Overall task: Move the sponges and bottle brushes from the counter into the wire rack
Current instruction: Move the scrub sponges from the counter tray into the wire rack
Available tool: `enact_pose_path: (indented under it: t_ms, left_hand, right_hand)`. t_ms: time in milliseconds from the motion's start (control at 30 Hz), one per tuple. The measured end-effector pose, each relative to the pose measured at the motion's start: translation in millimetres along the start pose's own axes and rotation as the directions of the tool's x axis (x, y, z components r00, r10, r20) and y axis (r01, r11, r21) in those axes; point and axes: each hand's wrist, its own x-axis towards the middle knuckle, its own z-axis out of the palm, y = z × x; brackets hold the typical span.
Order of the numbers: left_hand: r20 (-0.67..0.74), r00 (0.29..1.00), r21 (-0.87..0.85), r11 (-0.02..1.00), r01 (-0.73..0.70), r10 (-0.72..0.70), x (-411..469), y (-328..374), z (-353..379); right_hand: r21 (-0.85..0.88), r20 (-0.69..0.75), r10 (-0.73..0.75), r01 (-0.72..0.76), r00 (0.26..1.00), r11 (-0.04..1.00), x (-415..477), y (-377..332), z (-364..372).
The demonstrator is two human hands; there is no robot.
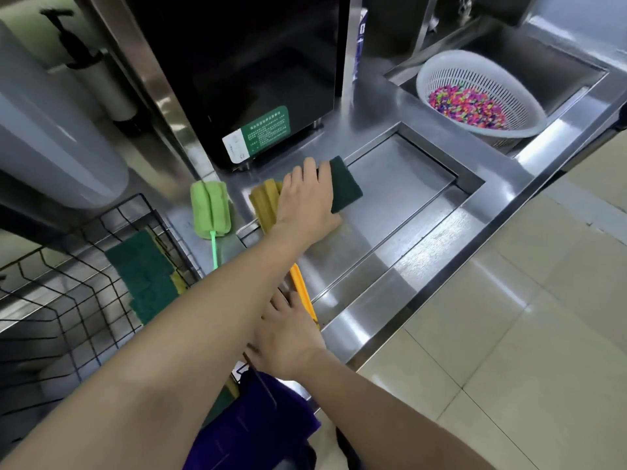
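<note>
My left hand (pixel 307 198) reaches across the steel counter (pixel 380 266) and grips a dark green sponge (pixel 346 184), fingers over its top. Partly under that hand lies a yellow bottle brush head (pixel 264 205); its orange handle (pixel 303 293) runs toward me. My right hand (pixel 288 337) lies flat at the counter's near edge, fingers beside the orange handle and partly hidden by my left forearm. A light green bottle brush (pixel 210 208) lies on the counter next to the black wire rack (pixel 68 300). Dark green sponges (pixel 142 266) rest inside the rack.
A black appliance (pixel 244 69) stands at the back of the counter. A white colander (pixel 481 93) with colourful bits sits in the sink at the right. A purple cloth (pixel 258 422) hangs at the near edge. A grey cylinder (pixel 51 130) stands left.
</note>
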Motion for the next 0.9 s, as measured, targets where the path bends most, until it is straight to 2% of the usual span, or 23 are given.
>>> enact_pose_path:
  t_ms: [133,267,367,467,567,700,800,900]
  left_hand:
    - [-0.120,0.977,-0.368,0.922,0.120,-0.175,-7.9,-10.6,-35.4]
    - [-0.120,0.912,-0.616,0.750,0.241,-0.392,-22.4,-46.4,-67.4]
    - [-0.123,0.817,-0.721,0.616,0.317,-0.564,-41.3,-85.7,-82.2]
    - [-0.100,0.673,-0.823,0.441,0.358,-0.732,-74.2,-127.1,-86.1]
    - [-0.005,0.512,-0.866,0.260,0.428,-0.859,-113.2,-161.2,-79.9]
    - [0.072,0.337,-0.875,0.103,0.473,-0.939,-161.8,-190.0,-63.0]
    - [0.149,0.218,-0.819,0.003,0.574,-0.964,-189.7,-202.1,-47.9]
    - [0.169,0.131,-0.722,-0.032,0.691,-0.977,-201.9,-206.1,-38.2]
  right_hand:
    - [0.035,-0.036,-0.002,0.004,0.999,0.999,0.1,-0.1,2.2]
    - [-0.027,-0.013,0.022,-0.022,1.000,0.999,1.0,-2.7,-0.9]
    - [-0.072,0.028,0.028,-0.026,0.999,0.997,1.4,-3.4,-3.1]
    - [-0.092,0.063,0.048,-0.042,0.997,0.995,1.3,-3.8,-4.0]
    - [-0.129,0.081,0.060,-0.050,0.995,0.990,0.9,-2.8,-1.4]
    - [-0.122,0.077,0.058,-0.048,0.995,0.991,1.7,-2.3,-0.8]
    - [-0.154,0.052,0.048,-0.039,0.997,0.987,1.9,-3.0,-1.9]
    - [-0.165,0.062,0.072,-0.061,0.995,0.984,1.7,-5.7,-5.2]
